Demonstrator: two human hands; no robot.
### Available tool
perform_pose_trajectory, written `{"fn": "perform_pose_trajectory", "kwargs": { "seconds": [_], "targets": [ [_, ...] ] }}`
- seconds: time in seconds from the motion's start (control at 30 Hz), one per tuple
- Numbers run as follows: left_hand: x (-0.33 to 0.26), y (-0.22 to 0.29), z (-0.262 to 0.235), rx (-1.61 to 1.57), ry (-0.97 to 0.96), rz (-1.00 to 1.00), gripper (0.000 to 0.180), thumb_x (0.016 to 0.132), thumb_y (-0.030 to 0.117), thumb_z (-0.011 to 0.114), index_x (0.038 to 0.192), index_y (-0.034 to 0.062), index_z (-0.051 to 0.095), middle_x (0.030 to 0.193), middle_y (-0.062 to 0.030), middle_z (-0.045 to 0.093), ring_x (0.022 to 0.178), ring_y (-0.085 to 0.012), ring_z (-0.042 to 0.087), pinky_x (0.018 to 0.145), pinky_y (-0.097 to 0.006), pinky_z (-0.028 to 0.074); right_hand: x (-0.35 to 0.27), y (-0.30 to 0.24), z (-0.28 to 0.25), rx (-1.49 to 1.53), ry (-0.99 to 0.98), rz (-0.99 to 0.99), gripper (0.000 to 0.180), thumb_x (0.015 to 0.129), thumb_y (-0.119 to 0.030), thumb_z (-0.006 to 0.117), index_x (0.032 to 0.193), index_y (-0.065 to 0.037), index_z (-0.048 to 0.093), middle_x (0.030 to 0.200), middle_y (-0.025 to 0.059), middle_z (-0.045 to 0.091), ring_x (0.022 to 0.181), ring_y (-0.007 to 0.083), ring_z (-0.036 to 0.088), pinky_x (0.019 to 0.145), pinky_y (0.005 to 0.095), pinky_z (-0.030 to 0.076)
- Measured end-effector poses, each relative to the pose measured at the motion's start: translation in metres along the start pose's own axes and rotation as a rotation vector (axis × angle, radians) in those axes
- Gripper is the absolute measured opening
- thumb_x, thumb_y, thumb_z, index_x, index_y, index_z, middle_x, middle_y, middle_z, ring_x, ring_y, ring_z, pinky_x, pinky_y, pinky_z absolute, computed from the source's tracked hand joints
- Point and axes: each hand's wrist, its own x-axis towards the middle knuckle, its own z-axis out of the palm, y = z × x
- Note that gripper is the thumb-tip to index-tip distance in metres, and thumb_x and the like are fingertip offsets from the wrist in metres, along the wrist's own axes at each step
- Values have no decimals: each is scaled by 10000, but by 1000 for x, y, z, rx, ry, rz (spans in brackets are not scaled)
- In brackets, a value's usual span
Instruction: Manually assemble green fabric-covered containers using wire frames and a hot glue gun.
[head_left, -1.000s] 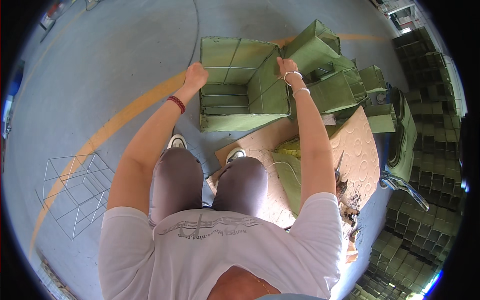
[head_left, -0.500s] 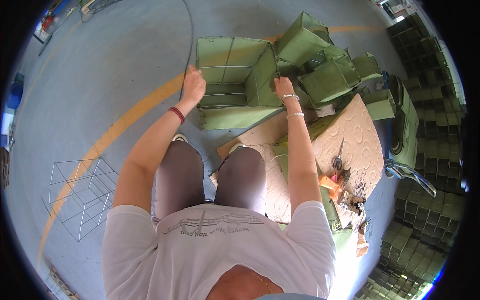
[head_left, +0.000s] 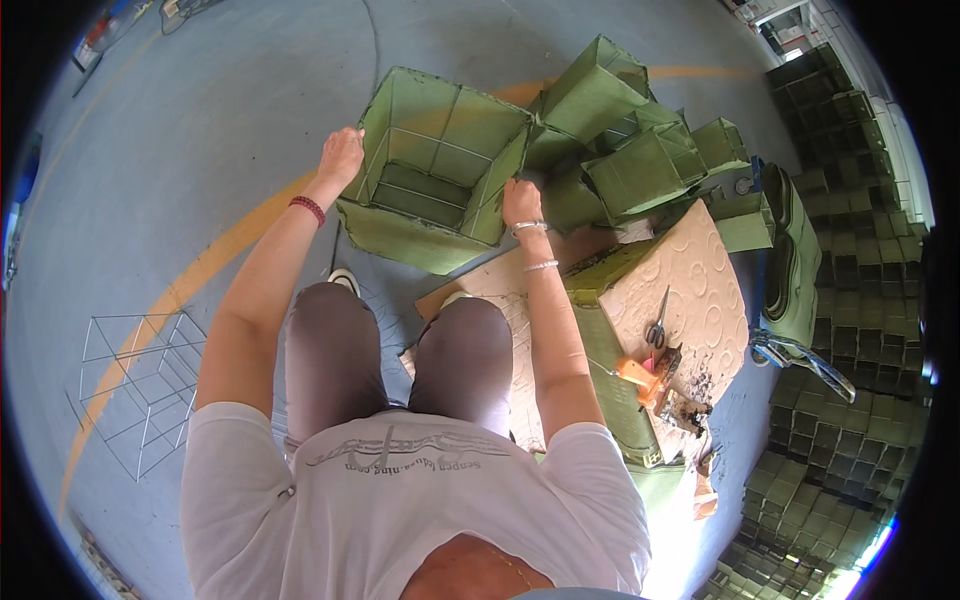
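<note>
An open green fabric box point(head_left: 425, 232) with a wire frame inside is tilted in front of my knees, its mouth facing up toward me. My left hand point(head_left: 342, 158) is closed on its left rim. On the opposite rim, my right hand point(head_left: 522, 203) grips the edge with curled fingers. Thin metal wires cross the inside walls and the bottom. The fingertips of both hands are partly hidden behind the fabric edges.
Several green fabric boxes point(head_left: 645, 172) lie to the right. Scissors point(head_left: 657, 320) and an orange glue gun point(head_left: 640, 375) rest on a cardboard-topped stand point(head_left: 700, 270). A bare wire frame point(head_left: 140, 380) sits on the floor at left. Stacked green boxes point(head_left: 860, 300) line the far right.
Both hands have shifted left with the green box. The box has turned and tipped, so its bottom shows more. My view has moved slightly too.
</note>
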Motion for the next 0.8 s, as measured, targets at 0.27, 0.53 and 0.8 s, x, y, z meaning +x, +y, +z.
{"fn": "perform_pose_trajectory", "kwargs": {
  "seconds": [0.27,0.53,0.8],
  "targets": [
    [-2,-13,-5,-135,-22,-49,390,957,257,392,885,-77,579,921,-311,597,1005,-457,531,863,-505,430,-2,-11,-4,-16,5,145,568,915,-438,430,817,78,646,868,326,598,896,458,585,829,479,465],
    [-8,-11,-16,-30,-177,-56,476,966,332,374,835,-71,592,920,-302,604,938,-445,567,845,-496,450,6,-7,8,-11,169,-23,501,914,-372,445,752,57,647,804,304,609,814,445,607,756,492,485],
    [-10,-3,-13,30,-128,12,457,939,361,432,804,-46,592,890,-296,604,914,-429,580,824,-494,458,15,5,8,-113,104,16,496,889,-378,493,734,65,652,786,306,615,801,436,622,748,467,504]
  ]
}}
